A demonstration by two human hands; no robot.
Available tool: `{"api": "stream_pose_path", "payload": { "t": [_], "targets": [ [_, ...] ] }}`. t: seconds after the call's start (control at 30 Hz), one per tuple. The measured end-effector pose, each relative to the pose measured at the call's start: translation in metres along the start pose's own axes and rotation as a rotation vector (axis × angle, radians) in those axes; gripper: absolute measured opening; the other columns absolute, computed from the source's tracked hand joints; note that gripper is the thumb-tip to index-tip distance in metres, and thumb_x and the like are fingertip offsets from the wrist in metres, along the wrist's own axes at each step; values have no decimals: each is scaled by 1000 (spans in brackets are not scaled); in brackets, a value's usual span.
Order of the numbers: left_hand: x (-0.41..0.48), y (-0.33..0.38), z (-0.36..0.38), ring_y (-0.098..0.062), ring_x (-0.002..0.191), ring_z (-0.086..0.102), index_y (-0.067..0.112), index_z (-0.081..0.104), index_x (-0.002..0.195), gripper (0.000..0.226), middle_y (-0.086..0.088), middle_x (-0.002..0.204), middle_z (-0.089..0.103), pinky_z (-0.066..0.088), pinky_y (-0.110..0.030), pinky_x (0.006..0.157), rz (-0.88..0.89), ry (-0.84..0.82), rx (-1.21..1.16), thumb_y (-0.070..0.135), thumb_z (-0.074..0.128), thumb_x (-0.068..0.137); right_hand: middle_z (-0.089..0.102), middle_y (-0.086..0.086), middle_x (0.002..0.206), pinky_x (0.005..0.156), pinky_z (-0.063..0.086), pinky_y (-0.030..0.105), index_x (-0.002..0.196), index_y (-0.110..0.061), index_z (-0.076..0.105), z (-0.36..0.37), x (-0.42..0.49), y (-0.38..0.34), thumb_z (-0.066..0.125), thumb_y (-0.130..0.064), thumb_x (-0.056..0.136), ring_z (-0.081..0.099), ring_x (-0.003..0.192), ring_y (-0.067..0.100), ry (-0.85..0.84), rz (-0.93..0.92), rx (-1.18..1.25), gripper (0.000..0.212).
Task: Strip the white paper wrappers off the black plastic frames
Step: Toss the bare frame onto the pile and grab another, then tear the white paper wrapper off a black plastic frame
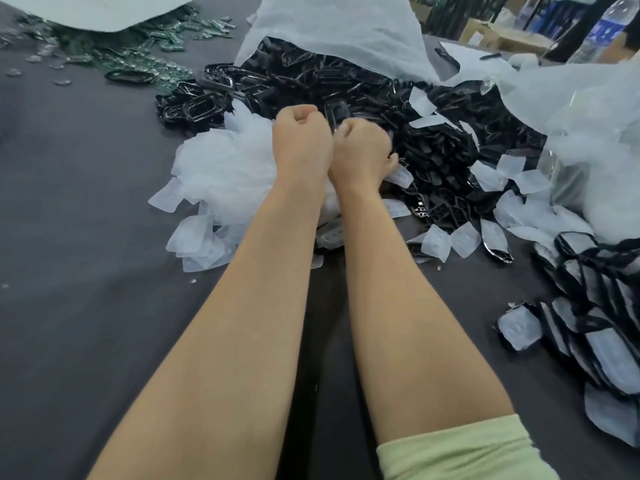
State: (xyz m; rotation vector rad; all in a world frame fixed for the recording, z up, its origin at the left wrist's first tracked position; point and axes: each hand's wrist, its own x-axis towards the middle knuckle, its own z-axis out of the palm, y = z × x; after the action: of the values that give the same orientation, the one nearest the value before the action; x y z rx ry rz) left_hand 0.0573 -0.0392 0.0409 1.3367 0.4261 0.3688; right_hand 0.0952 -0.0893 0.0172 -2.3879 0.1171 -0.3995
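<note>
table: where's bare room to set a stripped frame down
Widest bare patch: the table's left side, bordered by green parts beyond and the wrapper heap. A narrow strip lies between the forearms. Crowded: frame pile ahead, where left hand and right hand grip a frame; wrapped frames right.

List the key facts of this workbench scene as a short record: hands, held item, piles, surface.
hands: left hand and right hand, fingers curled, side by side
held: black frame poking up between them, mostly hidden
stripped: white wrappers heaped left of the hands
bare: frame pile beyond the hands, under a white bag
waiting: wrapped frames stacked at right
surface: dark table
</note>
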Motion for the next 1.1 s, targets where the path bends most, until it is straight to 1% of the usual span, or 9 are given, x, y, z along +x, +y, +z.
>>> {"api": "stream_pose_path", "payload": {
  "t": [0.1,0.17,0.27,0.43,0.57,0.67,0.77,0.97,1.1],
  "targets": [
    [-2,-1,-2,-10,83,56,10,54,114,23,2,92,55,48,-21,73,-29,-20,-22,10,45,93,66,4,106,95,45,30,106,-12,64,-25,1,5,46,-9,93,60,101,18,83,37,406,22],
    [-7,-2,-2,-14,94,61,12,57,108,16,2,92,59,53,-29,88,-31,-70,-7,16,50,94,64,5,91,85,54,33,93,-14,58,-42,-3,9,52,-1,89,66,87,22,22,96,675,14],
    [-21,-1,-1,-17,92,66,14,60,93,9,-1,87,66,53,-34,91,28,-169,38,20,53,95,62,7,86,76,58,29,86,-15,52,-58,-17,16,58,2,87,68,81,23,-114,101,812,18],
    [-45,-7,-6,-23,93,68,15,57,88,14,-10,96,69,55,-42,88,115,-192,206,15,47,98,67,4,80,78,58,31,79,-18,61,-78,-45,34,61,-8,88,69,80,21,-195,19,549,13],
    [-60,-9,-21,-7,59,66,13,50,100,14,-8,84,67,59,-27,58,44,-129,48,16,37,102,64,-7,79,61,40,11,86,-20,68,-85,-63,52,59,-15,87,59,81,11,-145,-70,71,10],
    [-68,-11,-30,0,41,53,13,45,107,8,-4,76,66,49,-17,48,74,-74,40,13,39,101,65,5,113,81,42,24,108,-19,69,-72,-74,60,52,-18,92,58,105,22,-144,-53,-141,24],
    [-77,-19,-32,0,41,50,14,47,108,10,1,74,66,50,-21,56,118,-63,86,14,46,99,50,11,130,97,38,37,127,-26,59,-61,-80,62,49,-30,96,47,119,29,-163,-56,-295,32],
    [-85,-34,-29,-5,61,54,20,50,103,13,6,76,67,52,-35,81,130,-123,137,10,48,96,51,10,125,94,36,36,116,-20,66,-57,-78,61,46,-30,98,46,117,29,-73,-64,-321,28],
    [-86,-36,-30,4,47,53,28,41,88,21,9,70,67,53,-31,75,127,-119,118,10,49,96,63,9,101,74,37,28,101,-11,66,-65,-83,61,45,-23,98,56,94,23,93,-40,62,24]
  ]
}}
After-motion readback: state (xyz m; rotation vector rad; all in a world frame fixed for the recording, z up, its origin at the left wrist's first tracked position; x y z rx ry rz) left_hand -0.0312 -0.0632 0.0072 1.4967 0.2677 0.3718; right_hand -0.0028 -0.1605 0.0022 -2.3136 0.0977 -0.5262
